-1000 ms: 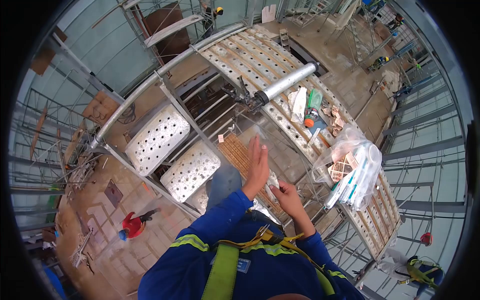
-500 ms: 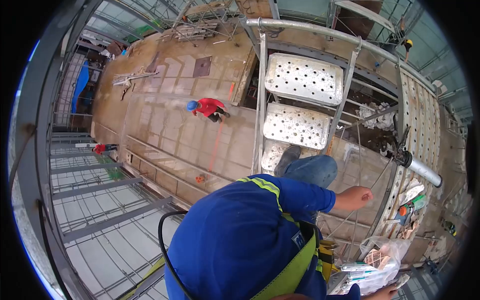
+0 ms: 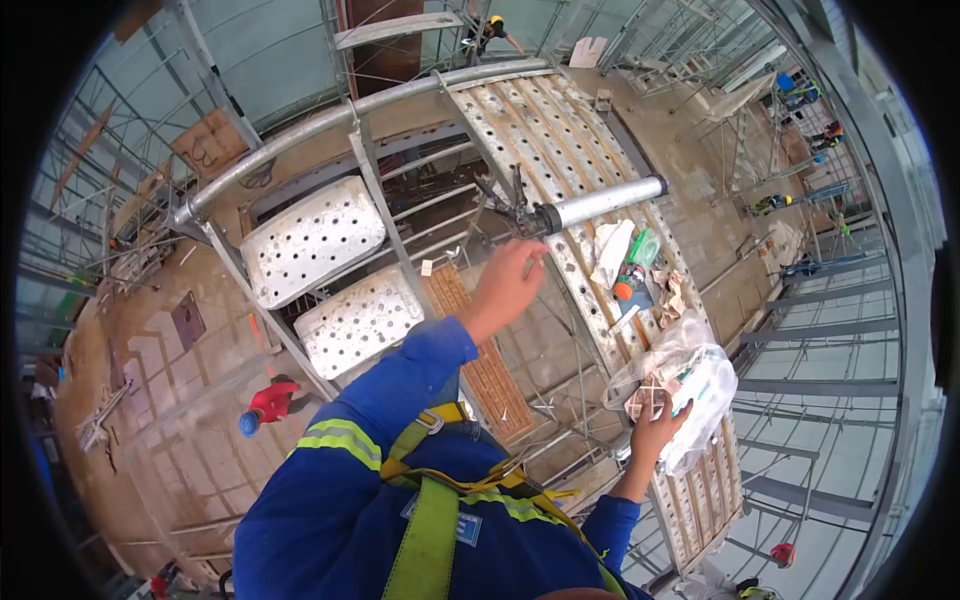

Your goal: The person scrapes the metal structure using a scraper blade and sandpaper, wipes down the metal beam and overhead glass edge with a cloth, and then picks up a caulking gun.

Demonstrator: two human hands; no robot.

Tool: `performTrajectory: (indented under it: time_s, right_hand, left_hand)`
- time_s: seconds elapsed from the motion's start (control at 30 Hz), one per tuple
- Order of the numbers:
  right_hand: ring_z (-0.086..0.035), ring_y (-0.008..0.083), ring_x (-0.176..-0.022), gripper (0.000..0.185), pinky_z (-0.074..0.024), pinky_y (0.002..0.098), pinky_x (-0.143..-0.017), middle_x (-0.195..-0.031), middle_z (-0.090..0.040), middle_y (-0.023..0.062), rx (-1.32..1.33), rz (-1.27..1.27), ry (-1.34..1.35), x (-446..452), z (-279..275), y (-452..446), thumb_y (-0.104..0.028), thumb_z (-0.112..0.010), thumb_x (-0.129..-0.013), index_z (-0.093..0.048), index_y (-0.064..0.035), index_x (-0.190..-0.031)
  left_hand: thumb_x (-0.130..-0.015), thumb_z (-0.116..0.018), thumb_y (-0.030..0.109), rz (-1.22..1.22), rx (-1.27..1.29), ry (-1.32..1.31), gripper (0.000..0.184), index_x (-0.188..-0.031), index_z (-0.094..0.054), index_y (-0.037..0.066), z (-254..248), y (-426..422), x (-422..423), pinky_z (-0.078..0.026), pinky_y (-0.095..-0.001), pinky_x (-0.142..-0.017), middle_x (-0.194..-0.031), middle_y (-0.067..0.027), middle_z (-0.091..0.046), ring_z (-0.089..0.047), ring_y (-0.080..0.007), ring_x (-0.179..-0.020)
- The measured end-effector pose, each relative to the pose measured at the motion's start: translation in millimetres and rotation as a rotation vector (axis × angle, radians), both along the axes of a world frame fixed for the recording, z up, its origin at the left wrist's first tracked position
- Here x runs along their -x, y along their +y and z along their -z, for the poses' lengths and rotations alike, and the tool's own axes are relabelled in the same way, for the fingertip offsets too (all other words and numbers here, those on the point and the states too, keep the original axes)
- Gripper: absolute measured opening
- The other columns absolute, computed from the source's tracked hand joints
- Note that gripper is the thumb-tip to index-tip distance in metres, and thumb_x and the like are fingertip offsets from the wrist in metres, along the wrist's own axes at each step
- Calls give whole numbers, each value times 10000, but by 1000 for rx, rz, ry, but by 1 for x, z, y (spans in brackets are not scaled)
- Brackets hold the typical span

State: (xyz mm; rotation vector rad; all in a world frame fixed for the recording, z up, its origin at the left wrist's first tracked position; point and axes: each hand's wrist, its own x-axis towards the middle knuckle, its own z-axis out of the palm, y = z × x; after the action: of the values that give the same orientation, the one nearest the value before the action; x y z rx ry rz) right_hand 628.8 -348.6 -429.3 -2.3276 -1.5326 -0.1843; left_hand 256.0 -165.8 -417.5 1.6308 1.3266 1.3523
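My left hand reaches up beside the black handle end of a silver caulking gun, fingers loosely bent and apart. Whether the fingertips touch the gun I cannot tell. The gun lies across perforated metal scaffold planks. My right hand has its fingers spread against a clear plastic bag holding white packages and brown crumpled pieces. Between gun and bag lie a green bottle with an orange cap and a crumpled white wrapper.
Perforated metal steps lie to the left, with a curved guard pipe beyond. A rusty plank is below my left arm. Far below, a person in red is on the tiled floor. Another person works at the far scaffold.
My view has swung right, towards the planks. My left hand has moved from above the steps to the caulking gun's handle. My right hand is now against the bag.
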Motion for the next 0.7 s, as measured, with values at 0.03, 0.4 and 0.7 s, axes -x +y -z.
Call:
performTrajectory:
  time_s: [0.03, 0.4, 0.7]
  right_hand:
    - [-324, 474, -1433, 448, -337, 533, -1148, -1603, -211, 278, -5, 22, 0, 0, -3, -9, -219, -707, -898, -633, -67, -1313]
    - [-347, 487, -1413, 310, -329, 544, -1137, -1556, -293, 303, -121, 222, 35, -25, -7, -99, -128, -692, -892, -675, -45, -1189]
    - [-350, 488, -1409, 292, -318, 552, -1138, -1545, -312, 297, -60, 290, 118, -15, 2, -115, -166, -694, -899, -677, -38, -1161]
  left_hand:
    - [-931, -622, 122, 22, -5, 0, 266, -1192, -648, 75, -5, 16, -6, -486, -362, -863, -1048, -101, -646, -624, -257, -988]
    - [-827, -763, 378, 17, 88, 926, 739, -1425, -488, 42, 32, 140, -63, -344, -565, -1051, -1279, -171, -553, -476, -336, -1266]
    - [-842, -706, 256, -92, 116, 1066, 379, -1167, -619, 81, 49, 168, -75, -399, -537, -923, -1080, -153, -695, -662, -335, -1038]
